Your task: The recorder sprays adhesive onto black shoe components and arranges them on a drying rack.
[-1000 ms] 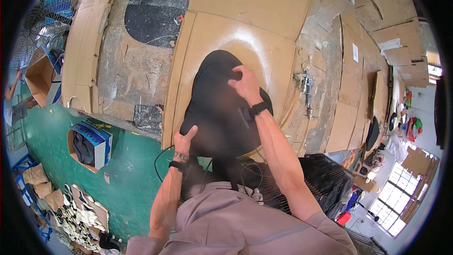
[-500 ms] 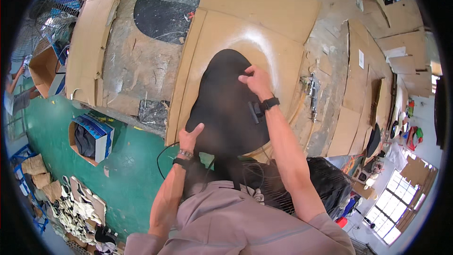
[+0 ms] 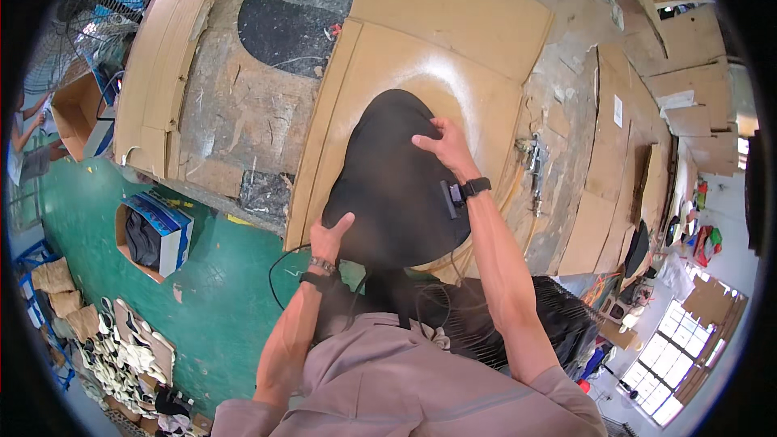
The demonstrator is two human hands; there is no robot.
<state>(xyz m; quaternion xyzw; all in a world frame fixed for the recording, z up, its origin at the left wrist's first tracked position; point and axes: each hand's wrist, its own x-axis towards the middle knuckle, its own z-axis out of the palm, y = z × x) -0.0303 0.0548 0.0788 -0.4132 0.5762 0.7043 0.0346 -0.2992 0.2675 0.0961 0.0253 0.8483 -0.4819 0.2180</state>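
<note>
A large black pad (image 3: 388,186) with a rounded, pear-like outline lies over a cardboard sheet (image 3: 494,44) in front of me. Its surface looks smooth and matte; I cannot tell its exact kind. At its lower left edge, my left hand (image 3: 329,239) grips it with the thumb on top and the fingers hidden underneath. My right hand (image 3: 447,147) holds the upper right edge, the thumb resting on the black surface and the fingers curled at the rim. A curved band of white spray residue (image 3: 453,77) marks the cardboard beyond the pad.
A metal spray gun (image 3: 536,154) with a hose lies on the worn bench to the right. Left of the cardboard sits a flat black patch (image 3: 291,20). An open box (image 3: 154,236) with dark pieces stands on the green floor. Another person (image 3: 34,142) is at far left.
The view has shifted slightly. Both hands keep their grip on the black pad, with the right hand moved a little right and nearer along its edge.
</note>
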